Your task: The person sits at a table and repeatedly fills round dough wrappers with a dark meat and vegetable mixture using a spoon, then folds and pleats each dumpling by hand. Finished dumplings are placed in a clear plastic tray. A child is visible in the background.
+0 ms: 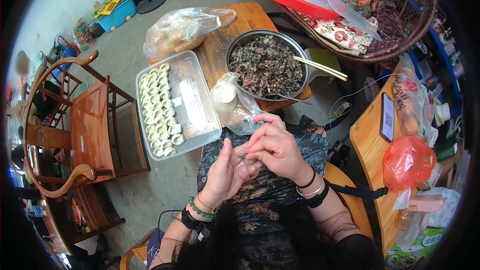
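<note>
My left hand [228,172] is palm up over my lap, its thumb raised and its palm wet-looking. My right hand [275,148] has its thumb and fingertips pinched together against the left fingers; whether something small is between them I cannot tell. Just ahead, a clear plastic bag [243,122] holds a stack of round dough wrappers [225,92]. A clear plastic tray [198,120] to the left holds rows of folded dumplings [159,108]. Beyond the bag stands a metal bowl [229,50] of chopped filling [266,65], with chopsticks [320,68] and a spoon handle [290,98] over its rim.
The tray, bowl and a tied plastic bag [176,32] are on a wooden table [240,13]. A wooden armchair [92,127] stands at left. On the right, a wooden surface [369,135] bears a phone [387,116] and a red plastic bag [408,163]. A person [35,67] is at far left.
</note>
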